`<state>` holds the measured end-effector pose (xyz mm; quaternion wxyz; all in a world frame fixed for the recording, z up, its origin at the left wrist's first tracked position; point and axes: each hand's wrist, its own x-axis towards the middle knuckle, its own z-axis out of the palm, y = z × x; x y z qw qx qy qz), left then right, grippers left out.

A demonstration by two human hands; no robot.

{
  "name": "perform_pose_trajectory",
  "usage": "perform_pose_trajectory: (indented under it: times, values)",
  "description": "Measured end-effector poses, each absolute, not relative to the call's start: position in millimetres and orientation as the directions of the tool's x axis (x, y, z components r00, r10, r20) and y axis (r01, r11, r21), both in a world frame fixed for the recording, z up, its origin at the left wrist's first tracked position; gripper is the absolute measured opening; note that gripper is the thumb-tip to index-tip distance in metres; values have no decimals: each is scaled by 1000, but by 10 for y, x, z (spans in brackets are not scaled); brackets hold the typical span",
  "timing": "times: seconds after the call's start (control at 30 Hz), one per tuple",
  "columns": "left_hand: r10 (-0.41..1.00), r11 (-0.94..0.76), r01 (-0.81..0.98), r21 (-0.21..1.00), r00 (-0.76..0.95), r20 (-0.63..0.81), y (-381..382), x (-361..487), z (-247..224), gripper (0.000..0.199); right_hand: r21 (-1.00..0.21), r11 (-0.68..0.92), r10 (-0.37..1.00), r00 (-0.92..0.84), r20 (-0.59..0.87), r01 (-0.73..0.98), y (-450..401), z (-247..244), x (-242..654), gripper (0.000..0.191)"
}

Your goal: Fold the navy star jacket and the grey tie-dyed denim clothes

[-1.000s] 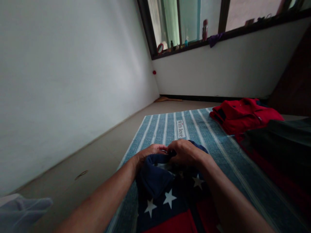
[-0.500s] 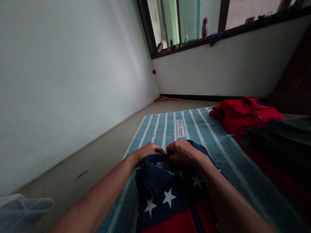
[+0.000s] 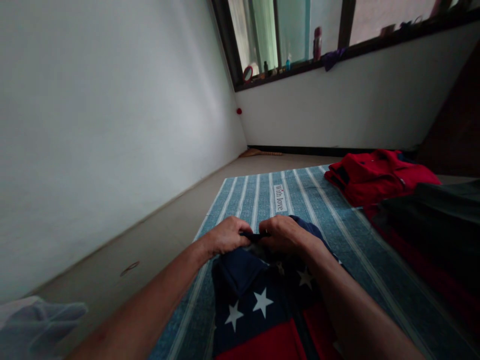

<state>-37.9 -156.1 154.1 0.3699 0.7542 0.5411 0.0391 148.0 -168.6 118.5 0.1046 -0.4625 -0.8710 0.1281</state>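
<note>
A navy and red garment with white stars (image 3: 258, 327) lies at the bottom centre on a blue striped mat (image 3: 234, 200). My left hand (image 3: 228, 235) pinches the left part of its navy collar, fingers closed round the edge. Close beside it on the right, my right hand (image 3: 281, 232) grips the same collar edge with curled fingers. A short dark strip of collar spans the gap between both hands. My right forearm hides part of the garment's right side.
Folded red clothing (image 3: 378, 175) lies on the mat's far right, with dark green clothing (image 3: 442, 220) nearer. Pale fabric (image 3: 41, 325) is at lower left. A white wall (image 3: 112, 100) borders the left; small items stand on the window sill (image 3: 300, 67).
My left hand has moved from behind the collar onto its edge, and its fingers have closed on it. The collar edge between the hands is now pulled straighter. My right hand has barely moved.
</note>
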Motion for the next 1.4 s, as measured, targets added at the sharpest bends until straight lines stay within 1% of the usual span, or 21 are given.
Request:
perform_pose_trajectory:
  times: [0.13,0.2,0.3,0.37,0.43,0.5,0.6,0.7,0.77,0.87,0.93,1.07,1.2,1.4]
  values:
    - [862,129,661,739,294,-413,-1554,-462,1444,22,-302,514,848,-529,39,802,-1678,1211,1534,31]
    - [860,168,638,751,277,-428,-1533,-493,1392,23,-286,502,855,-517,23,817,-1674,1224,1551,34]
    - [869,114,710,695,268,-417,-1482,-500,1339,20,-262,474,872,-489,9,841,-1665,1230,1548,35]
    - [856,69,739,671,301,-420,-1452,-494,1342,20,-254,452,885,-466,2,855,-1656,1225,1535,33]
    - [816,47,715,697,375,-440,-1432,-499,1368,25,-249,434,893,-449,-4,866,-1646,1217,1522,32]
    - [781,61,685,726,420,-462,-1416,-519,1395,31,-247,428,896,-443,-8,870,-1639,1213,1511,31]
    - [785,55,714,698,400,-472,-1375,-541,1402,28,-249,429,896,-444,-2,868,-1639,1215,1497,31]
    - [789,-63,789,611,415,-454,-1313,-484,1390,16,-251,433,895,-446,8,866,-1644,1223,1484,31]
    - [765,-157,802,576,468,-443,-1278,-385,1386,15,-249,437,894,-448,14,864,-1648,1225,1480,31]
    - [693,-278,750,601,589,-415,-1264,-191,1379,19,-247,441,892,-451,18,863,-1653,1221,1482,27]
    - [665,-313,724,615,629,-402,-1278,-87,1374,17,-248,443,891,-453,20,861,-1652,1218,1489,25]
    - [679,-277,748,603,597,-428,-1309,-45,1385,6,-254,444,892,-451,31,860,-1640,1218,1533,27]
    - [721,-201,784,588,525,-453,-1303,-121,1394,11,-252,413,908,-416,43,875,-1636,1227,1617,34]
    - [707,-154,801,579,499,-502,-1269,-127,1357,17,-239,401,911,-412,6,884,-1628,1231,1673,20]
